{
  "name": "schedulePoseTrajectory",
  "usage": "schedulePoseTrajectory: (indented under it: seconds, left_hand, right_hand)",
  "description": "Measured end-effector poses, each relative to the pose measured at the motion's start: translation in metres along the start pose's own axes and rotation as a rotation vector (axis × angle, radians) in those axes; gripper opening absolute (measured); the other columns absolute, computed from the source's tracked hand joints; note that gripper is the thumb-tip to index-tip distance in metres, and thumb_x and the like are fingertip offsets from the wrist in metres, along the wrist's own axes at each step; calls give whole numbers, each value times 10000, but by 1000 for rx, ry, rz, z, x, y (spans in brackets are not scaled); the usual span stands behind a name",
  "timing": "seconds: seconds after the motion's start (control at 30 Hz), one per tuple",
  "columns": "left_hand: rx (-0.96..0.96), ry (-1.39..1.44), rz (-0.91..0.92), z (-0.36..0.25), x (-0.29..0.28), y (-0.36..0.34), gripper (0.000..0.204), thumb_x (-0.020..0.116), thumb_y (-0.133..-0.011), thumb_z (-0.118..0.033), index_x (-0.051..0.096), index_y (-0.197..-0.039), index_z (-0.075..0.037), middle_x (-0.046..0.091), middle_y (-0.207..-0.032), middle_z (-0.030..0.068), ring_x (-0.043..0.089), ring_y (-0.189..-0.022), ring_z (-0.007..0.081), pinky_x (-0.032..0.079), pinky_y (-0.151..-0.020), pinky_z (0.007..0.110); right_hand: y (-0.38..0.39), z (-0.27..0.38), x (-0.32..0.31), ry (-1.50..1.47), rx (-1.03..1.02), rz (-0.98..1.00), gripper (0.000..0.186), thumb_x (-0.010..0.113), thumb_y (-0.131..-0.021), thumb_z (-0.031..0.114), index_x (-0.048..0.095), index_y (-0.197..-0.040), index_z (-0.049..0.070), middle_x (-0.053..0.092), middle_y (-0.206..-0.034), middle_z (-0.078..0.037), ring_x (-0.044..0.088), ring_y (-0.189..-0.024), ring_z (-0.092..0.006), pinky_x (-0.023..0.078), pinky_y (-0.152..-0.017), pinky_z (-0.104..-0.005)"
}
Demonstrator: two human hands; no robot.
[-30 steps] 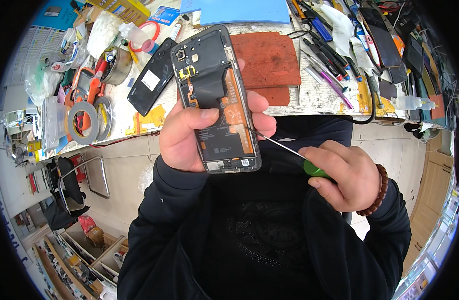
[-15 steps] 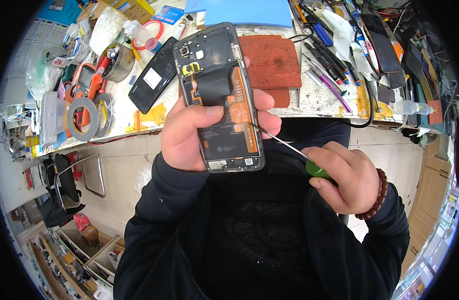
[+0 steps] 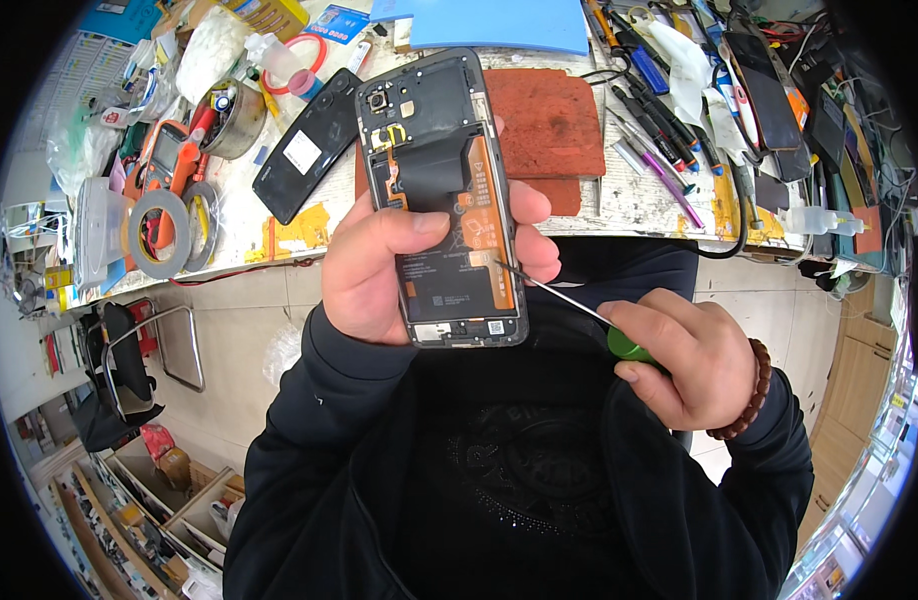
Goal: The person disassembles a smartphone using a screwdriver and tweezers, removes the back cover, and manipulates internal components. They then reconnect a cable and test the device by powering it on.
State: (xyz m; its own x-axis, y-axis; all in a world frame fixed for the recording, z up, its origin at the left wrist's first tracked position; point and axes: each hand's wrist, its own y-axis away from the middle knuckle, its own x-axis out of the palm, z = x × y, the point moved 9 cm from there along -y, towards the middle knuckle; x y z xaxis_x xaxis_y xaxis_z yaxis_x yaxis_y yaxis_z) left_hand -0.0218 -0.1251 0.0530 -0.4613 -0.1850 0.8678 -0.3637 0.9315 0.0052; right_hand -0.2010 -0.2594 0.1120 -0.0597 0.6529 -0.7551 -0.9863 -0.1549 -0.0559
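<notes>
My left hand (image 3: 369, 270) grips an opened phone (image 3: 434, 290) upright, its thumb over the black battery and fingertips round the right edge. The phone's inside shows, with a camera, a dark flex cover and an orange strip (image 3: 484, 225). My right hand (image 3: 684, 355) holds a thin metal tool (image 3: 564, 298) by its green handle (image 3: 627, 345); the dark tip touches or hovers at the orange strip's lower part, I cannot tell which.
Behind lie a black phone back (image 3: 304, 145), a red-brown pad (image 3: 554, 125), a blue mat (image 3: 489, 22), several screwdrivers and pens (image 3: 669, 120), tape rolls (image 3: 159, 235), a metal tin (image 3: 234, 120) and cluttered tools along the white bench's edge (image 3: 609, 228).
The phone and my left hand have shifted slightly right. The tool tip has moved a little, now lower than half a second ago, still by the orange strip.
</notes>
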Motion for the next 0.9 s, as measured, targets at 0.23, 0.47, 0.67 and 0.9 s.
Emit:
schedulePoseTrajectory:
  seconds: [0.23, 0.47, 0.67, 0.9]
  left_hand:
    - [130, -100, 69, -9, 7, -1, 826, 549, -1080, -154, 209, -1828, -74, 635, -1541, 312, 739, -1327, 449, 587, -1161, 722]
    - [435, -66, 20, -22, 10, 12, 781, 595, -1086, -167, 279, -1800, -151, 587, -1636, 249, 645, -1487, 446, 482, -1233, 798]
    - [419, -13, 95, -24, 12, 14, 895, 633, -1046, -264, 210, -1834, -221, 545, -1657, 221, 582, -1554, 422, 453, -1257, 799]
    - [420, -5, 123, -22, 16, 11, 935, 650, -1029, -280, 185, -1839, -232, 563, -1586, 207, 624, -1448, 413, 528, -1186, 771]
  right_hand:
    - [1, 0, 1, -123, 25, -55, 512, 811, -991, 83, 656, -1469, -13, 707, -1004, -149, 720, -753, -361, 588, -659, -431]
    - [2, 7, 24, -418, 19, -297, 462, 753, -1064, 68, 622, -1494, -35, 715, -1014, -166, 723, -806, -353, 583, -743, -402]
    - [4, 5, 31, -412, 56, -258, 457, 765, -1063, 77, 634, -1485, -41, 728, -1012, -176, 735, -804, -363, 589, -736, -402]
    - [5, 6, 29, -414, 47, -253, 449, 767, -1062, 80, 644, -1475, -45, 734, -1011, -177, 747, -807, -362, 595, -730, -402]
